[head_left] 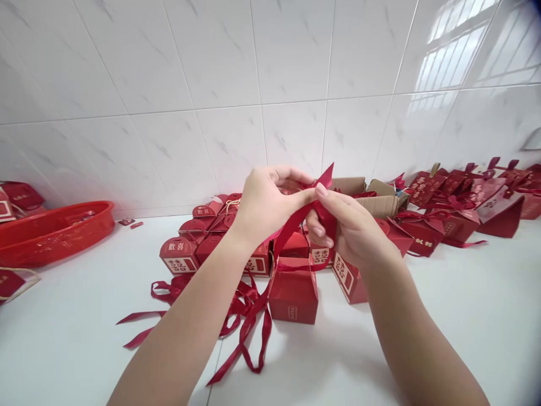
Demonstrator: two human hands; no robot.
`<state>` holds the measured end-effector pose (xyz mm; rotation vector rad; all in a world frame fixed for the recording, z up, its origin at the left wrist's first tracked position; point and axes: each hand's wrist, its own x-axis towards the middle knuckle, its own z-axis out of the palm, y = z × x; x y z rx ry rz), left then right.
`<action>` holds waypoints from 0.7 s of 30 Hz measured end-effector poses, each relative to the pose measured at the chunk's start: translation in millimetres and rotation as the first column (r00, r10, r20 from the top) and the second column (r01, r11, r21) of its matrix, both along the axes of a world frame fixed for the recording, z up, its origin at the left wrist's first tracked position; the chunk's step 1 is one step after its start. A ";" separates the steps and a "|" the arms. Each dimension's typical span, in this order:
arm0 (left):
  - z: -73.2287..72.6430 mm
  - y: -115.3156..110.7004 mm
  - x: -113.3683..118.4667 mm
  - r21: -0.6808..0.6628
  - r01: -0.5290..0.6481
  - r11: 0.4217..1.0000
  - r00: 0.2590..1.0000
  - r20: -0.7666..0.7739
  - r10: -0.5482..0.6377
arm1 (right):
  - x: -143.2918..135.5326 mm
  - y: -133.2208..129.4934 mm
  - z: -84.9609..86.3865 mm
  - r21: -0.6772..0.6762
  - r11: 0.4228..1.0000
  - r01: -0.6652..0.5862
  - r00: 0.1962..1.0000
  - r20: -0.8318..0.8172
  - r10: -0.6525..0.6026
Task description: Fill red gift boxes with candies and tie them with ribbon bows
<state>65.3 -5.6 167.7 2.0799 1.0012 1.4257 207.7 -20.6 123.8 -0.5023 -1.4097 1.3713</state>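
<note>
Both hands meet in the middle of the view, above a small red gift box (293,293). My left hand (270,197) pinches a dark red ribbon (291,228), its thumb tip close to the right thumb. My right hand (355,225) is closed on the same ribbon, with a pointed end sticking up between the hands. A loop of it hangs down in front of the box. On the counter to the left lies a heap of loose red ribbons (239,304), partly hidden behind my left forearm.
Several red boxes with gold characters (180,254) stand behind the hands. A cardboard box (380,206) is at the back. More ribboned red boxes (459,223) line the right side. A red plastic basin (59,237) stands at the left, small packets (127,222) beside it. A tiled wall (291,67) closes the back.
</note>
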 end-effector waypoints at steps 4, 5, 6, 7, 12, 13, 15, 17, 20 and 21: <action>-8.4 1.2 6.0 0.268 -0.133 0.954 0.989 -0.019 0.144 | 0.2 5.7 -1.6 -0.006 0.997 0.074 0.997 0.016 -0.074; -11.2 1.4 7.5 0.347 -0.164 0.923 0.981 -0.038 0.189 | 0.6 7.4 -2.2 -0.004 0.994 0.112 0.994 -0.009 -0.112; -14.1 1.5 8.7 0.411 -0.185 0.893 0.972 -0.057 0.228 | 1.1 9.0 -2.8 0.006 0.987 0.159 0.987 -0.033 -0.159; -17.0 1.3 9.4 0.455 -0.198 0.868 0.964 -0.069 0.256 | 1.9 10.6 -3.6 0.023 0.979 0.205 0.978 -0.048 -0.204; -26.0 -2.0 5.1 0.371 -0.152 0.916 0.986 -0.009 0.168 | 8.1 17.3 -6.7 0.107 0.958 0.267 0.963 -0.067 -0.261; -26.3 -2.4 3.1 0.279 -0.094 0.956 0.995 0.011 0.095 | 9.9 18.2 -7.0 0.124 0.959 0.256 0.965 -0.084 -0.247; -26.1 -1.9 -1.1 0.016 0.107 0.994 0.993 0.040 -0.107 | 14.0 18.9 -7.2 0.179 0.955 0.236 0.970 -0.104 -0.220; -25.4 0.4 -5.1 -0.245 0.273 0.930 0.962 0.071 -0.264 | 19.5 17.7 -6.4 0.283 0.931 0.231 0.973 -0.069 -0.220; -24.1 5.5 -10.4 -0.395 0.274 0.877 0.962 0.123 -0.244 | 29.6 13.4 -3.8 0.541 0.816 0.205 0.947 0.102 -0.305; -23.5 7.0 -12.1 -0.402 0.244 0.883 0.968 0.152 -0.198 | 32.6 12.3 -3.2 0.629 0.758 0.170 0.919 0.177 -0.353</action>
